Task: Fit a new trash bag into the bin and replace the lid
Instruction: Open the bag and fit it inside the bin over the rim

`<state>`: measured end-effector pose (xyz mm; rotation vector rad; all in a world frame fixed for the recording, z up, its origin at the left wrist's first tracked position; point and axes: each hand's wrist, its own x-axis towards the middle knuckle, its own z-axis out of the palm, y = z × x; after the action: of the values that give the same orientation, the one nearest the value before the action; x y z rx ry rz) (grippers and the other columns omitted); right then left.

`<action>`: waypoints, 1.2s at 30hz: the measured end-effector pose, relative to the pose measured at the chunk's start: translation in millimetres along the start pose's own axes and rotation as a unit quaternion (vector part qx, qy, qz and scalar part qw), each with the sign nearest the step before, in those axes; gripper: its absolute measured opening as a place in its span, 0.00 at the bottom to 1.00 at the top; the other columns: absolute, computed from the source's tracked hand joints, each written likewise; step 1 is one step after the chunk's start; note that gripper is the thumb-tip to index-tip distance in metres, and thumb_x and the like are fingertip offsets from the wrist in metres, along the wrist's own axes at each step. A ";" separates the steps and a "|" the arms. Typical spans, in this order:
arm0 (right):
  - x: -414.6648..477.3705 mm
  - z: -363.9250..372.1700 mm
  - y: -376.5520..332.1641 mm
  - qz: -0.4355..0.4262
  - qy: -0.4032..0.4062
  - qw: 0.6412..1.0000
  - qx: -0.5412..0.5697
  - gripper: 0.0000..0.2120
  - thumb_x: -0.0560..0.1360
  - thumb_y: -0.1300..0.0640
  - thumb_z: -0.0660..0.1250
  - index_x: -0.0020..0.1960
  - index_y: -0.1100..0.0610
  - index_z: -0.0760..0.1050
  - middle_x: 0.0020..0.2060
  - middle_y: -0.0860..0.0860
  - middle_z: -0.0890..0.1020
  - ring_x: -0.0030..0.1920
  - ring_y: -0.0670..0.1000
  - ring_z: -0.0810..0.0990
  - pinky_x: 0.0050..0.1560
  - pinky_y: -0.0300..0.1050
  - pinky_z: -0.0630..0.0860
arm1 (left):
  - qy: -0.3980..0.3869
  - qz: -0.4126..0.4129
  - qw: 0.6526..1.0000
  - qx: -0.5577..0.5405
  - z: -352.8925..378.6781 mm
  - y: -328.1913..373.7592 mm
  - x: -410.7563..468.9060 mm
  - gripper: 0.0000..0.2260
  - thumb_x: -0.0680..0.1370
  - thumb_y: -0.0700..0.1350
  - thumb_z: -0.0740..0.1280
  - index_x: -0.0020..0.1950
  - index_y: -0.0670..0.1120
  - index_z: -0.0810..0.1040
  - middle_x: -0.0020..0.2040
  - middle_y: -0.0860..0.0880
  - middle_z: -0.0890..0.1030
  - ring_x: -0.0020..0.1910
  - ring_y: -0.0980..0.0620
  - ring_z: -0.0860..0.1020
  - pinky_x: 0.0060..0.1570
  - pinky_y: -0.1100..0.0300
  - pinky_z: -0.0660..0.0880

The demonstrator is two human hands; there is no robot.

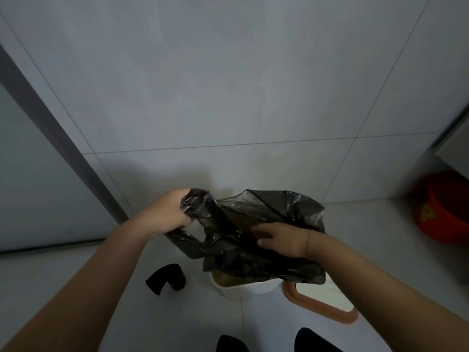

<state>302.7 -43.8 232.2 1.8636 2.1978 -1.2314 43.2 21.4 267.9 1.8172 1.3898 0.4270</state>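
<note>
- At the bottom edge of the frame I see two dark shapes [274, 342], probably my feet or legs, too cropped for me to be sure.
- My two bare forearms rise from the lower corners toward the centre of the frame.
- Low and left of centre, a black roll of plastic bags [167, 276] lies on the pale tiled floor [63, 288], one loose end trailing to the left.
- Just right of it stands the small white plastic bin [243, 288]; only its near rim and front wall show, and its mouth is uncovered.
- To the lower right of the bin, touching or just beside it, lies a white lid with a brown-orange rim [322, 307], flat on the floor.
- The thin, dark translucent plastic trash bag [228, 237] hangs crumpled in the air over the bin, its lower folds draping onto the bin's far rim.
- My left hand [167, 214], left of centre, is closed in a fist around a bunched edge of the bag, lifting it up and leftward.
- My right hand [279, 240], right of centre, has its fingers [261, 231] pushed in among the bag's folds; a thin band circles the wrist. I cannot tell whether it pinches the plastic or merely spreads it.
- At the right edge sits an orange-red plastic bucket [441, 214], well apart from the bin.
- Beyond, grey wall tiles [228, 85] fill the upper frame, with a dark grey frame strip [50, 138] slanting down the left.
</note>
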 end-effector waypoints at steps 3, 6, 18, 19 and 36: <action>-16.9 -5.4 -2.8 -0.051 0.187 0.974 -0.117 0.26 0.74 0.51 0.65 0.70 0.49 0.66 0.70 0.50 0.69 0.69 0.53 0.68 0.69 0.47 0.64 | -0.054 0.007 0.999 -0.002 17.4 -1.0 3.3 0.25 0.64 0.29 0.67 0.54 0.54 0.77 0.44 0.49 0.82 0.42 0.50 0.79 0.43 0.57 0.73; -25.1 -4.2 16.9 0.118 0.300 0.899 -0.296 0.33 0.68 0.44 0.68 0.70 0.47 0.61 0.73 0.54 0.59 0.71 0.58 0.60 0.69 0.61 0.60 | -0.087 0.002 0.996 -0.002 28.4 -5.9 6.4 0.27 0.64 0.31 0.69 0.58 0.53 0.75 0.45 0.50 0.82 0.40 0.54 0.79 0.38 0.60 0.74; -19.0 0.7 90.5 0.154 0.225 0.957 0.104 0.49 0.65 0.61 0.73 0.77 0.52 0.48 0.67 0.61 0.67 0.66 0.63 0.69 0.67 0.56 0.68 | -0.046 -0.157 0.979 -0.119 31.6 -62.2 0.5 0.10 0.68 0.39 0.74 0.49 0.42 0.82 0.50 0.37 0.84 0.53 0.38 0.80 0.52 0.53 0.74; -15.8 1.6 85.9 0.143 0.216 0.964 0.062 0.54 0.63 0.57 0.76 0.77 0.50 0.44 0.71 0.60 0.61 0.68 0.63 0.66 0.69 0.58 0.66 | -0.076 -0.164 0.975 -0.133 32.5 -59.9 0.6 0.13 0.67 0.44 0.76 0.50 0.43 0.82 0.50 0.40 0.85 0.53 0.40 0.81 0.54 0.53 0.74; 31.2 14.6 24.1 0.199 0.248 0.947 -0.040 0.63 0.52 0.16 0.42 0.77 0.53 0.44 0.78 0.53 0.46 0.77 0.58 0.47 0.70 0.71 0.48 | -0.026 -0.116 0.990 -0.081 26.0 -12.5 16.9 0.18 0.61 0.54 0.72 0.41 0.40 0.80 0.33 0.49 0.80 0.35 0.51 0.78 0.39 0.58 0.67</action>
<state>307.0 -26.4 194.2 2.6282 1.8497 -0.6441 58.4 28.0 238.9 1.5048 1.4658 0.3567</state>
